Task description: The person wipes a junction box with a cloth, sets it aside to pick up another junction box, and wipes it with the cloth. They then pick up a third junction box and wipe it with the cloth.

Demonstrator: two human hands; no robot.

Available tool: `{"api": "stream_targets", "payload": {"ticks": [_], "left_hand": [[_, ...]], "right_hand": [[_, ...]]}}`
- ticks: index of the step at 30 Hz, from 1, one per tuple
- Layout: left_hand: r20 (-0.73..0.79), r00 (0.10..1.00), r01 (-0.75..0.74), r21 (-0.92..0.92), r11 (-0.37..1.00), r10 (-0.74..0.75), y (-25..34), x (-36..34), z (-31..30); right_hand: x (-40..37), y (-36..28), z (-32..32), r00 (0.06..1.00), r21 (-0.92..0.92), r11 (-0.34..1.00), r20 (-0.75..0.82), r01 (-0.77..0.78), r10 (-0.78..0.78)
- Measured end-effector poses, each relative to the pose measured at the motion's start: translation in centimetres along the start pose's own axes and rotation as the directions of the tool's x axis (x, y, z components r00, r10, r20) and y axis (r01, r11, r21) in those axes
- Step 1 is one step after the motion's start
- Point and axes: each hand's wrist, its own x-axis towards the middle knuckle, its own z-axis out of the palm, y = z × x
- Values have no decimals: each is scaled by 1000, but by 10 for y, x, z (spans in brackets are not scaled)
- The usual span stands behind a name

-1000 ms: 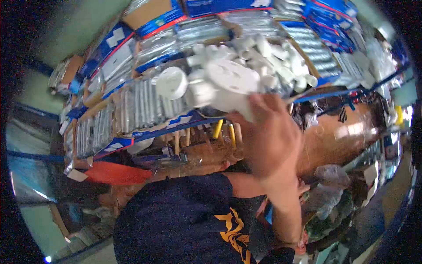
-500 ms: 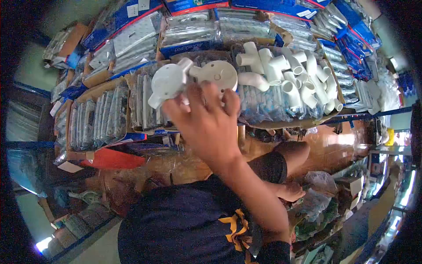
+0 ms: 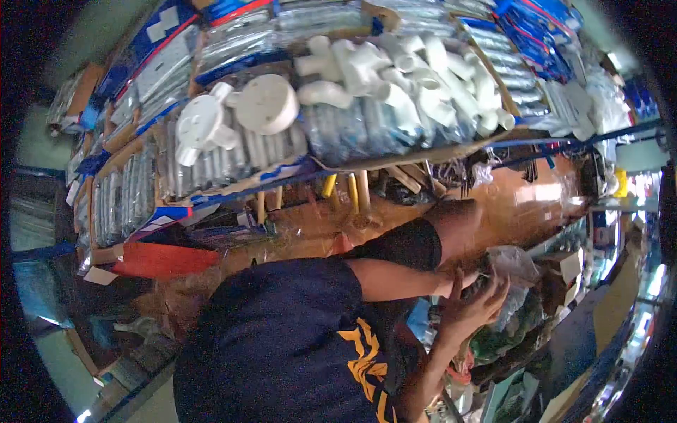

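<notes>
The shelving [image 3: 543, 143] fills the far side of my view. Its cartons are packed with bagged stock, a heap of white pipe fittings [image 3: 416, 70] and, left of that, two round white junction boxes [image 3: 264, 104] lying on the packets. All of it is well apart from the hands.

Low on the right, among clutter I can't make out, is a crumpled clear plastic bag [image 3: 513, 262]. It has no long axis I can read, being just a loose bunch.

Both hands are together just left of the bag. The right hand [image 3: 474, 304] is nearer to it, with its fingers spread and the fingertips at the bag's near edge; I can't tell if they are touching it or just short. The left hand [image 3: 451, 283] is tucked behind the right, and I cannot tell whether it is closed on anything.
</notes>
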Motion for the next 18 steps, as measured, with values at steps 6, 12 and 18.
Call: {"api": "stream_targets", "payload": {"ticks": [6, 12, 18], "left_hand": [[15, 995, 96, 38, 995, -97, -7, 13, 46], [43, 986, 155, 105, 982, -160, -8, 12, 69], [284, 663, -665, -201, 719, 693, -134, 20, 178]], "right_hand": [[-46, 126, 26, 910, 308, 862, 230, -404, 344], [-73, 182, 36, 819, 321, 773, 18, -548, 574], [-80, 159, 47, 814, 396, 715, 203, -576, 544]]}}
